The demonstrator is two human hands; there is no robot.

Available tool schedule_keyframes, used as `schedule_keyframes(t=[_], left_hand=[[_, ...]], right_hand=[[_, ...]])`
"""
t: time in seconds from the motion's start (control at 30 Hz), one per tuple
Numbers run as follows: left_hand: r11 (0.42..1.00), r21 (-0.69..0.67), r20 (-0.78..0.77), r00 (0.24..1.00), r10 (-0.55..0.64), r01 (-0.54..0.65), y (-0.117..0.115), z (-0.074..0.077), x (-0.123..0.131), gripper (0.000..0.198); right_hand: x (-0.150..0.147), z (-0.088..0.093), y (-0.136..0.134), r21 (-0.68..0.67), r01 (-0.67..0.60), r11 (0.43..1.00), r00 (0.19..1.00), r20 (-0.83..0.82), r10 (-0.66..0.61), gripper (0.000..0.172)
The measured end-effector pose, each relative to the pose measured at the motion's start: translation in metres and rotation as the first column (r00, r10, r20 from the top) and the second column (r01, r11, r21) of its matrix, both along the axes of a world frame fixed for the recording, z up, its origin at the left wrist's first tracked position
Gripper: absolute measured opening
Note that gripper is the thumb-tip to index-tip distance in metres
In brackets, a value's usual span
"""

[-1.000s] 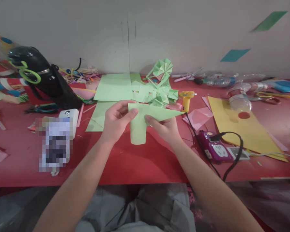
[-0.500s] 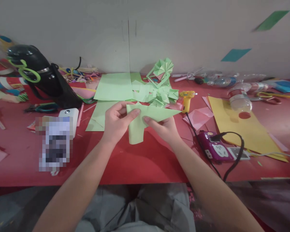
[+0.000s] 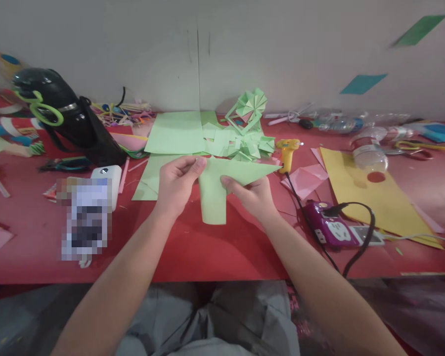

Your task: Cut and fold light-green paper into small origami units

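A folded sheet of light green paper [image 3: 214, 198] is held up above the red table, with a pointed flap to the right and a strip hanging down. My left hand [image 3: 178, 183] pinches its upper left corner between thumb and fingers. With the thumb in front and the fingers behind, my right hand [image 3: 252, 195] grips the paper near the middle of its right flap. Behind it lie flat green sheets [image 3: 174, 133] and a cluster of folded green paper pieces [image 3: 250, 146], with a round pleated green paper form [image 3: 252, 105] at the back.
A yellow glue gun [image 3: 287, 153] stands right of the paper, its cord running past a purple power strip [image 3: 330, 225]. Yellow sheets [image 3: 371, 198] and a plastic bottle [image 3: 369, 151] are farther right. On the left are a black flask [image 3: 70, 116], pliers [image 3: 66, 164] and a blurred-out phone-like object [image 3: 87, 217].
My left thumb has slid left and up to the paper's corner, uncovering more of the sheet. The hanging strip has shifted slightly right and shows wider. My right hand keeps its grip.
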State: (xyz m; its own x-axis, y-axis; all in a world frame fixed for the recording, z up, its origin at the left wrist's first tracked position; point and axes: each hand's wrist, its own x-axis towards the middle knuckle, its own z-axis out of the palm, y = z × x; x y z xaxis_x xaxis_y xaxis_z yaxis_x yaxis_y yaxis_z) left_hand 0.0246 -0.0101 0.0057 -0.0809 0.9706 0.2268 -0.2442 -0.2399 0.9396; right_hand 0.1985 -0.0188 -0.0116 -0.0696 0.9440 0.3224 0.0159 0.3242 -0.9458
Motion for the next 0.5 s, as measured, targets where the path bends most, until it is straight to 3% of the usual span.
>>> schedule_keyframes(t=[0.13, 0.27, 0.5], left_hand=[[0.999, 0.006, -0.036, 0.998, 0.050, -0.050, 0.0030, -0.0019, -0.0024, 0.028], [1.000, -0.023, -0.043, 0.999, -0.002, 0.001, 0.0028, -0.0001, -0.0051, 0.034], [1.000, 0.000, -0.052, 0.998, 0.022, -0.022, 0.0023, -0.0005, -0.0051, 0.031]], right_hand=[[-0.0008, -0.0005, 0.0002, 0.016, -0.039, 0.999, 0.999, -0.020, 0.039, 0.020], [0.0006, 0.0007, 0.0006, 0.019, 0.022, 1.000, 1.000, 0.004, -0.022, 0.021], [0.0017, 0.0017, 0.0016, 0.043, 0.068, 0.997, 0.998, 0.004, -0.068, 0.021]])
